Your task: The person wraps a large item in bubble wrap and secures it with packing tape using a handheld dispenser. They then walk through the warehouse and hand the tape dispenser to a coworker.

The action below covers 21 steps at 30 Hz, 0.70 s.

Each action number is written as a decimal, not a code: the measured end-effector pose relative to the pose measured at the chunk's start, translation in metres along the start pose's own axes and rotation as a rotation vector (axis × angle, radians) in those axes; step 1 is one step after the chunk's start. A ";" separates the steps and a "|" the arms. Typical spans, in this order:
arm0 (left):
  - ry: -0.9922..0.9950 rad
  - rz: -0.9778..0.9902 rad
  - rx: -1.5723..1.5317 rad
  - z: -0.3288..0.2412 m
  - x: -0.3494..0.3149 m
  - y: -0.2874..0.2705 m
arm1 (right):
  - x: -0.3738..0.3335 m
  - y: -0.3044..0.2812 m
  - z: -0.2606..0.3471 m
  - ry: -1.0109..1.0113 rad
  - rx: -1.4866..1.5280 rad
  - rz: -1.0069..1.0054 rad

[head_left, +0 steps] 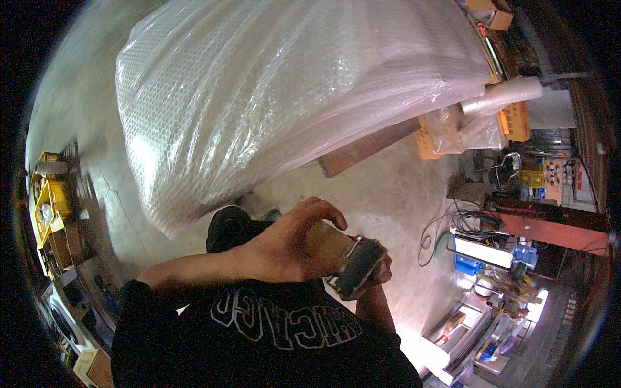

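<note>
Clamping a tape dispenser (359,268), both hands (297,237) together before a bulky bubble-wrapped load (259,103), coiled cables (475,222) rightward.

- Shirt (259,362): black, loose
- Left sleeve (132,307): short, black, plain
- Lettering (284,323): big block capitals, pale outlines, dark fill, curving across the chest
- Mark (183,310): small, white, three-cornered; print or tag, cannot tell
- Left hand (294,242), right hand (383,266): bare, forearms too
- Legwear or shoe (226,227), unclear which: black, rounded
</note>
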<state>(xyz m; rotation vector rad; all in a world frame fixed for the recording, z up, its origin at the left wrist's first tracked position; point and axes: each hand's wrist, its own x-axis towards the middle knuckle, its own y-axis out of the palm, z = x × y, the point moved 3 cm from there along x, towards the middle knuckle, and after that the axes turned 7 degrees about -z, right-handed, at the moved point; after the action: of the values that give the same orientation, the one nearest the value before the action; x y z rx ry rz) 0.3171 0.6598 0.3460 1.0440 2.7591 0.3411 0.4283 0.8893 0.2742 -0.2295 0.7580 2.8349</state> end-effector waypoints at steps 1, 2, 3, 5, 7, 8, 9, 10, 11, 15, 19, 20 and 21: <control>0.037 0.007 0.045 0.002 0.001 0.001 | 0.006 0.008 0.009 -0.108 -0.165 0.097; 0.073 0.009 0.092 0.007 0.002 0.002 | 0.007 0.013 0.016 -0.100 -0.360 0.131; 0.108 0.010 0.140 0.010 0.003 0.002 | 0.008 0.017 0.023 -0.100 -0.555 0.174; 0.027 0.158 -0.458 0.013 0.001 0.005 | 0.005 0.007 0.024 -0.016 -0.788 0.116; -0.003 0.167 -0.598 0.014 0.001 0.003 | -0.009 -0.041 -0.003 -0.211 -0.590 0.057; 0.002 0.101 -0.429 0.017 0.001 0.000 | -0.013 -0.059 -0.018 -0.282 -0.416 0.017; 0.006 0.041 -0.268 0.019 0.000 -0.002 | -0.016 -0.076 -0.031 -0.359 -0.251 -0.009; 0.042 0.025 -0.268 0.019 -0.001 -0.004 | -0.016 -0.080 -0.042 -0.336 -0.130 -0.034; 0.082 0.003 -0.268 0.020 -0.004 -0.008 | -0.014 -0.063 -0.034 -0.225 0.040 -0.022; 0.171 -0.084 -0.208 0.007 -0.014 -0.006 | -0.016 -0.068 -0.025 -0.214 -0.034 -0.015; 0.022 -0.219 0.148 -0.014 -0.010 -0.001 | -0.010 -0.085 -0.036 -0.229 -0.122 0.035; -0.021 -0.240 0.178 -0.011 -0.009 -0.002 | -0.013 -0.067 -0.028 -0.111 -0.040 -0.030; -0.065 -0.259 0.206 -0.008 -0.008 -0.004 | -0.010 -0.050 -0.018 -0.108 -0.050 -0.003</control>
<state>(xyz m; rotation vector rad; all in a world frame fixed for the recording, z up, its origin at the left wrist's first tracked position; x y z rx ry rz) 0.3187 0.6502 0.3528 0.7071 2.8686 -0.0138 0.4508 0.9211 0.2368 -0.0845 0.6651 2.8388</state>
